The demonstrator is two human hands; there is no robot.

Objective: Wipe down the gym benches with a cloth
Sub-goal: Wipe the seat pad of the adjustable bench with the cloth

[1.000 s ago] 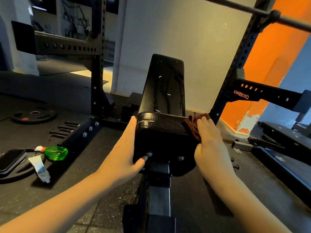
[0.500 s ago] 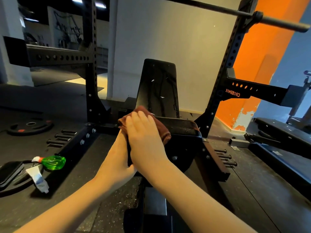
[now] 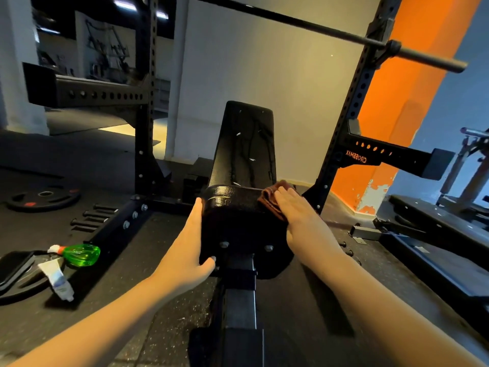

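cloth: bunched on seat pad, right edge | right hand: fingers flat, pressing it | left hand: clamped round left edge | risk: losing it off that rounded corner, skipping spots lol

Brown cloth mostly hidden under the right hand, only far folds showing against the seat pad. Bench frame cut off by the bottom edge. Barbell lost at its left end past the top edge. Print on the white tube too small to read. Gear in the far room blurred and dim.
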